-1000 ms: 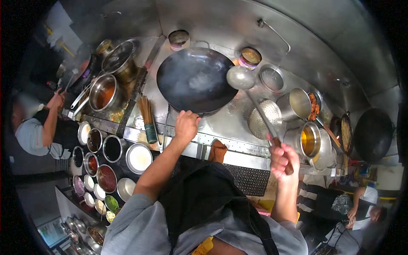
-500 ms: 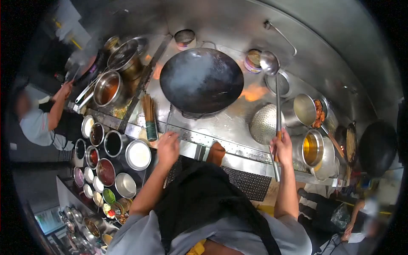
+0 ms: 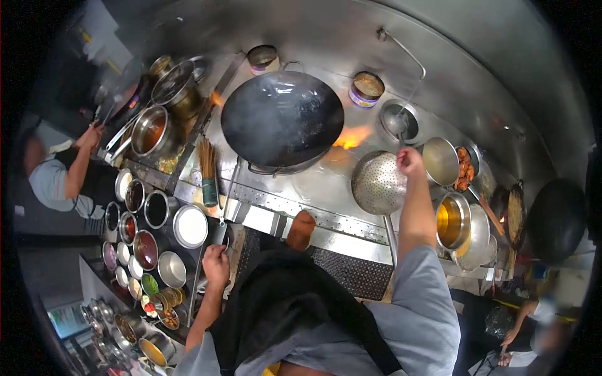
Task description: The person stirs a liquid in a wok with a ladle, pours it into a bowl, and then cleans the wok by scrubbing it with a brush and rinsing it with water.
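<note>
My right hand [image 3: 411, 161] is closed on the handle of a ladle, whose bowl [image 3: 395, 119] is down in a small round metal pot [image 3: 411, 133] beneath a wall spout [image 3: 423, 70]. My forearm hides most of the handle. Beside that hand lies a perforated strainer [image 3: 376, 183], its handle pointing toward me. My left hand [image 3: 216, 266] is low at the counter's front edge, fingers curled, near a flat metal piece [image 3: 219, 234]; what it grips, if anything, I cannot make out. A large black wok [image 3: 282, 122] steams on the burner, with flame [image 3: 352, 136] at its right side.
A bamboo brush [image 3: 208, 172] stands left of the wok. Several sauce containers [image 3: 190, 226] crowd the left. Open cans [image 3: 367, 88] sit behind. On the right are a pot of yellow liquid [image 3: 453, 220] and browned food pieces [image 3: 464, 168]. Other people work at far left and lower right.
My right hand has moved forward, lowering the ladle from upright into the small pot. My left hand has dropped back and left toward the counter edge. The view has shifted slightly.
</note>
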Motion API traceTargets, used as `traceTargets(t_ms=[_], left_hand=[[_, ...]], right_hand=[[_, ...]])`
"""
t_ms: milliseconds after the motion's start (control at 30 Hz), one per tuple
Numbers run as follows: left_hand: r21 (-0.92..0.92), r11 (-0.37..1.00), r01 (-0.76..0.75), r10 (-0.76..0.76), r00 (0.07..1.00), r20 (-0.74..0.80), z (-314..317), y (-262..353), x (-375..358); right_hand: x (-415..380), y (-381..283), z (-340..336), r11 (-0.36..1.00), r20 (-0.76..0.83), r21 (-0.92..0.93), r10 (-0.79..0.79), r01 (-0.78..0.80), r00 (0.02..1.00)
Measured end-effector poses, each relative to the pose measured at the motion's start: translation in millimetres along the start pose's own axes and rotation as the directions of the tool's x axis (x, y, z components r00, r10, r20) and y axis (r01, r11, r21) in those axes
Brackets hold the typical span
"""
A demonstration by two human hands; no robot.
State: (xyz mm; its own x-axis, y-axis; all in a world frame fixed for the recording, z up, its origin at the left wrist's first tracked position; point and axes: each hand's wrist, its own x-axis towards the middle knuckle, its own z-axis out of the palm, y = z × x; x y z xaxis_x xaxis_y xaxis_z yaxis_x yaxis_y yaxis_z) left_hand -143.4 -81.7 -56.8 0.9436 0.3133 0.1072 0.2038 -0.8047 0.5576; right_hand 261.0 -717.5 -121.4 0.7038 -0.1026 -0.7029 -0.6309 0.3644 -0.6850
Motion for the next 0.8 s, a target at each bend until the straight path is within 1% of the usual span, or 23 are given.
traceTargets(t_ms=[33, 67, 100, 133, 167, 233, 267, 300, 367, 400, 433, 500, 533, 567, 633, 667, 700, 767, 800], left_hand=[[0.005, 1.000, 0.011, -0.011, 1.000, -0.006, 0.7, 1.0, 1.8], [-0.059, 0.998, 0.021, -0.021, 1.000, -0.003, 4.0, 0.5, 5.8], [-0.126, 0.992, 0.028, -0.028, 1.000, 0.003, 7.2, 1.5, 11.7], [-0.110, 0.993, -0.048, 0.043, 0.998, -0.045, 4.9, 7.9, 19.1], [-0.116, 0.992, -0.044, 0.039, 0.998, -0.049, 6.5, 7.8, 26.9], [-0.143, 0.986, -0.087, 0.081, 0.996, -0.042, 8.1, 4.8, 42.2], [-0.125, 0.981, -0.152, 0.149, 0.988, -0.030, 6.7, 3.4, 55.1], [-0.132, 0.978, -0.161, 0.159, 0.987, -0.022, 8.5, -1.7, 70.4], [-0.079, 0.990, -0.115, 0.122, 0.990, 0.077, 15.3, -17.0, 103.2], [-0.010, 0.994, -0.105, 0.106, 0.988, 0.112, 16.6, -21.8, 122.1], [0.060, 0.994, -0.096, 0.087, 0.986, 0.145, 18.0, -27.4, 140.9], [0.219, 0.975, -0.029, -0.014, 0.981, 0.192, 33.7, -54.8, 178.5], [0.288, 0.957, 0.034, -0.124, 0.945, 0.301, 38.5, -65.0, 199.1], [0.284, 0.959, 0.023, -0.115, 0.943, 0.313, 41.7, -72.7, 210.4], [0.309, 0.946, 0.099, -0.222, 0.894, 0.390, 49.2, -85.7, 230.5], [0.347, 0.931, 0.114, -0.269, 0.857, 0.440, 55.7, -94.0, 239.2], [0.344, 0.933, 0.102, -0.259, 0.856, 0.448, 63.8, -100.7, 242.7], [0.400, 0.911, 0.104, -0.296, 0.839, 0.456, 69.9, -105.4, 245.5], [0.398, 0.907, 0.137, -0.345, 0.783, 0.517, 68.4, -102.8, 247.2]], right_hand=[[-9.8, -13.7, 2.0, 0.833, 0.186, 0.517, 0.116, -0.198, 0.976], [-25.1, -18.7, 11.0, 0.836, 0.193, 0.511, 0.117, -0.202, 0.974], [-49.4, -17.8, 20.5, 0.784, 0.222, 0.598, 0.037, -0.167, 0.974], [-74.1, -16.5, 30.1, 0.721, 0.241, 0.680, -0.046, -0.135, 0.970], [-96.4, -16.4, 40.0, 0.726, 0.242, 0.675, -0.048, -0.133, 0.969], [-133.1, -6.8, 50.6, 0.660, 0.242, 0.746, -0.141, -0.091, 0.960], [-145.6, -3.6, 51.0, 0.666, 0.276, 0.739, -0.165, -0.099, 0.947], [-159.9, -0.7, 49.6, 0.662, 0.263, 0.745, -0.171, -0.087, 0.950], [-222.0, -3.0, 69.6, 0.636, 0.323, 0.760, -0.196, -0.131, 0.926], [-247.5, -0.5, 79.2, 0.645, 0.267, 0.758, -0.167, -0.099, 0.949], [-273.4, 2.9, 90.4, 0.640, 0.246, 0.764, -0.174, -0.080, 0.953], [-316.1, 12.6, 109.0, 0.657, 0.315, 0.746, -0.197, -0.113, 0.928], [-328.0, 20.0, 110.9, 0.649, 0.347, 0.749, -0.214, -0.133, 0.913], [-346.7, 27.8, 120.8, 0.637, 0.375, 0.757, -0.242, -0.145, 0.895], [-383.6, 44.1, 146.9, 0.649, 0.360, 0.754, -0.283, -0.099, 0.889], [-397.7, 54.3, 158.6, 0.653, 0.350, 0.753, -0.290, -0.083, 0.891], [-409.4, 64.6, 169.8, 0.657, 0.350, 0.748, -0.276, -0.090, 0.895], [-434.7, 82.8, 197.7, 0.646, 0.389, 0.750, -0.256, -0.142, 0.885], [-441.8, 92.9, 207.2, 0.652, 0.396, 0.743, -0.240, -0.155, 0.887]])
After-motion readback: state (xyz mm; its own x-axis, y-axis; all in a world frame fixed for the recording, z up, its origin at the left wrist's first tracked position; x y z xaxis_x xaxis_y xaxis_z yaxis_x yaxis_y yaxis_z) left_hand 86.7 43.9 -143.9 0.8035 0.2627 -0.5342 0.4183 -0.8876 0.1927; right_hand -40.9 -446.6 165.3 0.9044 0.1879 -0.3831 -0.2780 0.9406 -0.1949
